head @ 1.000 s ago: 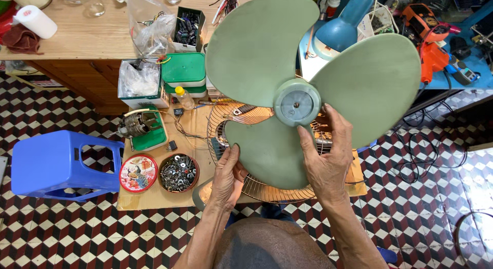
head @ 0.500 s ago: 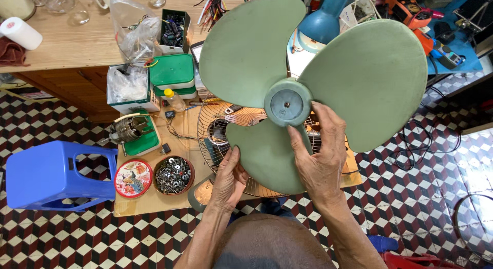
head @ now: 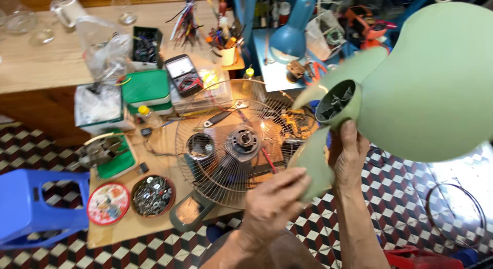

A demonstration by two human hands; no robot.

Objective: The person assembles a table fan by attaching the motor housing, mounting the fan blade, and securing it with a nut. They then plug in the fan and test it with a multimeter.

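The pale green three-bladed plastic fan propeller (head: 411,89) is held up in the air at the right of the view, tilted so its hollow hub socket faces left and down toward the round wire fan guard (head: 241,145) lying flat on the low wooden board (head: 118,228). The right hand (head: 349,156) closes its fingers around the hub from below and carries the blade. The left hand (head: 275,205) hangs lower and to the left, fingers loosely curled and apparently touching nothing, though blur makes that hard to settle; it is the nearer hand to the guard. The motor shaft hub (head: 244,139) sits in the guard's middle, left of and below the propeller. Beside the guard lie a round tin of screws (head: 151,195), a green plastic box (head: 147,87) and a blue plastic stool (head: 33,210).
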